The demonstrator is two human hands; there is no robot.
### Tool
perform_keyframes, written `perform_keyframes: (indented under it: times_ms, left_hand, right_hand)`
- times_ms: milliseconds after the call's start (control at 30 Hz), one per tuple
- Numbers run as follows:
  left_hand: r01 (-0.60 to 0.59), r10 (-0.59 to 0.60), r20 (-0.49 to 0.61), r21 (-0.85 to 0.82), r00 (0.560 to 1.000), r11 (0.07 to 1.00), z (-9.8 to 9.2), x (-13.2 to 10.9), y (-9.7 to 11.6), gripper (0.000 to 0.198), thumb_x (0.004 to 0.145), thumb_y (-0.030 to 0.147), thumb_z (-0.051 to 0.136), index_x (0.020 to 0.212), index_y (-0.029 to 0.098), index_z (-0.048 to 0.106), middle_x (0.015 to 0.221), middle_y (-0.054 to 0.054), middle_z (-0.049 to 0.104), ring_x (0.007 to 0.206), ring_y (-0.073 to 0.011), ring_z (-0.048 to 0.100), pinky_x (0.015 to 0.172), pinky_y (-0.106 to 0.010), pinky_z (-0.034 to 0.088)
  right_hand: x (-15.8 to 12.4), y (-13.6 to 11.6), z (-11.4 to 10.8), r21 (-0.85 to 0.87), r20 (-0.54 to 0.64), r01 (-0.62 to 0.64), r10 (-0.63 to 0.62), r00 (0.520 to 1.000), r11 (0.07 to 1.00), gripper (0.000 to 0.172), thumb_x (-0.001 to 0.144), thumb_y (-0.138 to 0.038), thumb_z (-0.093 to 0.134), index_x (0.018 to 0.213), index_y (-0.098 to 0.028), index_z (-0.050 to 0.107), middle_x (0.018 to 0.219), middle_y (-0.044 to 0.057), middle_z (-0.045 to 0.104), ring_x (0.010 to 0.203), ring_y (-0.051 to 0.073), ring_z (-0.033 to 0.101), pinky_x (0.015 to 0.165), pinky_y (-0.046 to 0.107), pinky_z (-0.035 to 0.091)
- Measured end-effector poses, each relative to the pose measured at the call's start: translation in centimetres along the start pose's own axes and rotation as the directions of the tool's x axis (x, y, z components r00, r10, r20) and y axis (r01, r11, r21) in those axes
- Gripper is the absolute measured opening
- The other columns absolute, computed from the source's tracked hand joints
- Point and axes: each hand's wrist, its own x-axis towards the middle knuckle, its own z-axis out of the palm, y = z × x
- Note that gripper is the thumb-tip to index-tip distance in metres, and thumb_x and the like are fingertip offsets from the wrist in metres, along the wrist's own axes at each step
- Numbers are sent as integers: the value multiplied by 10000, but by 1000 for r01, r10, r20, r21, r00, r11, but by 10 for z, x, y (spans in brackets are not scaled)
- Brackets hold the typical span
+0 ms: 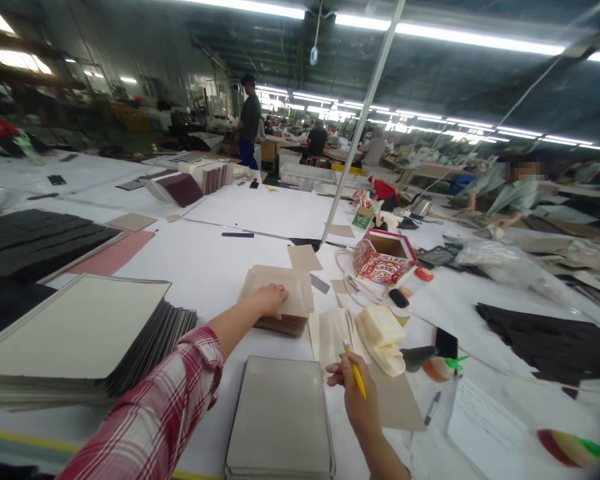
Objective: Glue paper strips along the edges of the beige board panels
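My left hand, at the end of a red plaid sleeve, reaches forward and rests on top of a small stack of tan card pieces; its fingers curl over the top sheet. My right hand is closed around a yellow pen, held above cream sheets and a brown card sheet. A grey board stack lies near me between the two arms.
A tall pile of grey and dark boards stands at the left, with black pieces behind it. A patterned open box, cream foam, a phone and a pen lie to the right. People work at far tables.
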Motion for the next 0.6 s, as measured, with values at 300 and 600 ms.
perform_keyframes:
  times_ms: [300, 600]
  left_hand:
    - [-75, 82, 86, -84, 993, 994, -16, 26, -14, 398, 493, 380, 741, 813, 178, 618, 881, -40, 607, 782, -193, 555, 685, -258, 433]
    - [124, -561, -704, -570, 436, 812, -61, -49, -6, 190, 743, 203, 450, 910, 143, 519, 899, -56, 566, 826, -148, 539, 724, -272, 447]
  right_hand:
    - [7, 13, -20, -33, 31, 28, -27, 999, 999, 303, 818, -468, 451, 941, -192, 471, 753, 35, 632, 571, 140, 601, 615, 317, 520]
    - [20, -4, 3, 62, 13, 67, -68, 998, 996, 282, 790, -436, 507, 901, -198, 404, 873, 52, 613, 684, 150, 615, 610, 315, 534]
